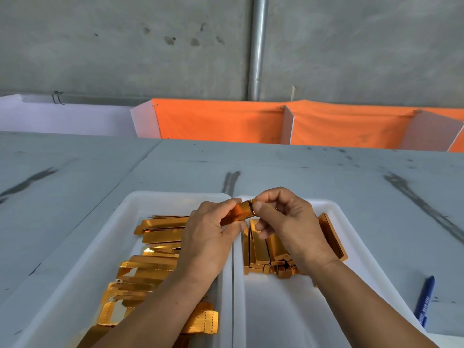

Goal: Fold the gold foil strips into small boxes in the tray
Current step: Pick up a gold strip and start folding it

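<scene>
- Left hand (208, 237): fingers and thumb curled round a half-made box (240, 213), gripping its near end.
- Right hand (286, 222): thumb and forefinger pinch the far end of the same box at its end flap; other fingers curled in loosely.
- Box is held in the air, above the seam where the two trays meet, tilted up toward the right hand. Gold, shiny, long and narrow.
- Left tray (118, 222): white plastic, holds a loose pile of flat strips (150, 267), gold, overlapping at various angles, partly hidden under the left forearm.
- Right tray (281, 312): white, touching the left tray side by side. Folded boxes (263, 249) are packed in a row at its far half, lying lengthwise; the near half is bare plastic.
- One more box (332, 238) leans on the right tray's right wall, open side showing.
- Both trays sit on a grey table (326, 172) with dark scuff marks.
- Blue pen (424, 301) lies on the table just right of the right tray.
- Behind the table: orange cloth (221, 121) over white panels, a metal pole (257, 46), a concrete wall (100, 46).
</scene>
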